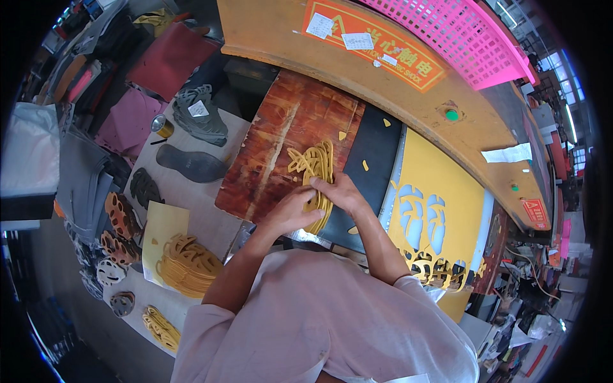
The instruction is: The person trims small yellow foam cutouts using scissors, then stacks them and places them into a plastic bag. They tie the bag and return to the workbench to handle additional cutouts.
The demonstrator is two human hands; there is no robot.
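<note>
A bundle of thin yellow cut-out shoe pieces (324, 158) stands on edge between my two hands, over the border of a red-brown board and a black strip. My left hand (295, 210) closes on its near left side, thumb against the pieces. From the right, my right hand (343, 193) grips the same bundle with its thumb across the front; some of its fingers are hidden behind the pieces. Loose looped parts of the bundle spread to the left. Small yellow scraps (365, 165) lie on the black strip (377, 137) and the red-brown board (271, 124).
An orange machine beam (268, 41) crosses beyond the boards, with a pink basket (450, 45) on top. To the right lies a yellow sheet (440, 169) with cut holes. The left table (198, 214) carries a yellow stack (188, 265), grey pieces (201, 121) and a dark sole shape (191, 164).
</note>
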